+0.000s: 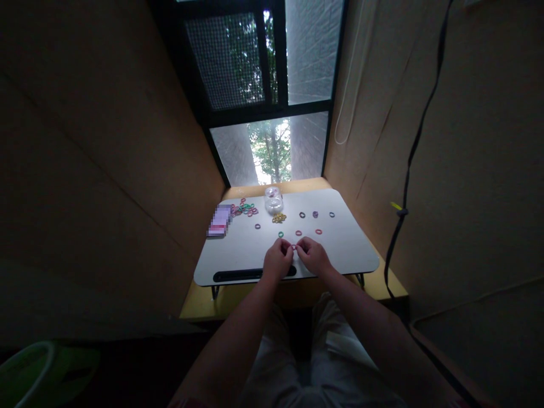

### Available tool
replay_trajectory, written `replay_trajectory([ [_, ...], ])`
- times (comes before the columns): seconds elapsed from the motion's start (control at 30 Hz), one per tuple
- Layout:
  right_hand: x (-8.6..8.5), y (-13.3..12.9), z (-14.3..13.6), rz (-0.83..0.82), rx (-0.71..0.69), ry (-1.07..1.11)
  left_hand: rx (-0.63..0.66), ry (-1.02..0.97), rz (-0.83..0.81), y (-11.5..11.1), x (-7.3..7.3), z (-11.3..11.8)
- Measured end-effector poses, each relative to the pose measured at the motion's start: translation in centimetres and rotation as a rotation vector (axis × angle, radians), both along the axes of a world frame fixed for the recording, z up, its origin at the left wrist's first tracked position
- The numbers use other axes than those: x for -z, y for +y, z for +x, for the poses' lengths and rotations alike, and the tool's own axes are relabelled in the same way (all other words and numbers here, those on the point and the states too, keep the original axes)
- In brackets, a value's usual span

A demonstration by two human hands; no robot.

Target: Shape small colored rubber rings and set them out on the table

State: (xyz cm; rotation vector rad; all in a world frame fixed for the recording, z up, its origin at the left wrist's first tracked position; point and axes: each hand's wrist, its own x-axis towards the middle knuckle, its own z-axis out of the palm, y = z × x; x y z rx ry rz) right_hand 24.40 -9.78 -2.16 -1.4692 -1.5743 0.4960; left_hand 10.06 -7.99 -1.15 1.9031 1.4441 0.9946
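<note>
Between my two hands, above the front part of a white lap table [340, 249], a small pinkish ring [293, 247] is pinched by the fingertips. My left hand [278, 259] grips its left side; my right hand [312, 255] grips the right side. Just beyond the fingers lie a green ring [281, 234], a pink ring [298, 233] and a red ring [318, 232]. Farther back sit a pile of yellow rings [279, 217], a black ring [302, 215], purple rings [315, 214] and a blue-grey ring [332, 215]. A dark ring [257, 226] rests to the left.
A mixed heap of coloured rings [245, 208] lies at the back left beside a phone [220, 220] with a blurred screen. The clear plastic jar [273, 200] stands at the back. A black slot [238, 275] runs along the front edge. A dark cord [408, 170] hangs at right.
</note>
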Motion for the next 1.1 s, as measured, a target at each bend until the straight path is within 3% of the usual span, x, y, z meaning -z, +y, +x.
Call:
replay_trajectory([
  [0.13,0.1,0.1,0.1,0.014,0.018,0.042,0.004,-0.014,-0.008,0.0,0.0,-0.1],
  [0.27,-0.1,1.3,0.7,0.004,0.122,0.06,-0.006,-0.01,0.0,0.0,0.0,-0.2],
  [0.5,-0.7,4.6,2.1,-0.203,0.206,0.031,0.02,0.019,-0.008,0.1,-0.2,-0.1],
  [0.97,-0.2,6.2,2.6,-0.278,0.17,0.048,0.045,0.034,-0.036,0.0,-0.4,0.0],
  [1.1,-0.3,6.5,2.4,-0.352,0.224,0.019,0.052,0.04,-0.026,0.1,-0.2,0.0],
])
